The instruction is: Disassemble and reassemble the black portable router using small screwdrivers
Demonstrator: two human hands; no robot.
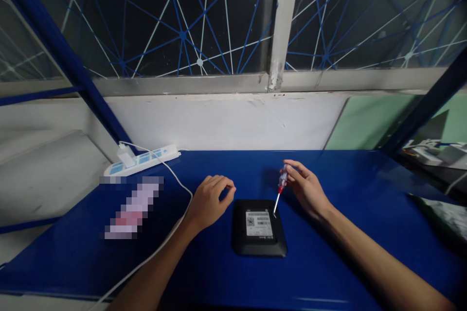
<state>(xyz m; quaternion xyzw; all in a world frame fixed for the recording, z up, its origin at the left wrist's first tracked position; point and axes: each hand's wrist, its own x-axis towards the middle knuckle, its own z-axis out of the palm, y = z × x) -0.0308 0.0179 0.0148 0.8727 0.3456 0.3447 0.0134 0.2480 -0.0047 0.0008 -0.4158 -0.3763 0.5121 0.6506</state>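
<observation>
A black box-shaped device [238, 233] with a white printed label [259, 224] lies flat on the blue tabletop. My right hand [308, 189] is closed around the clear handle of a screwdriver [280, 192], which has a red collar. Its metal shaft slants down, with the tip at the device's upper right corner, beside the label. To the left of the device, my left hand [211, 202] hovers with thumb and forefinger pinched together. Whatever those fingertips may hold is too small to make out.
A white power strip [146, 159] with a plugged-in adapter sits at the back left, and its white cable [182, 185] runs forward past my left arm. A blurred pinkish item [133, 209] lies at left. A dark green packet [441, 214] rests at the right edge.
</observation>
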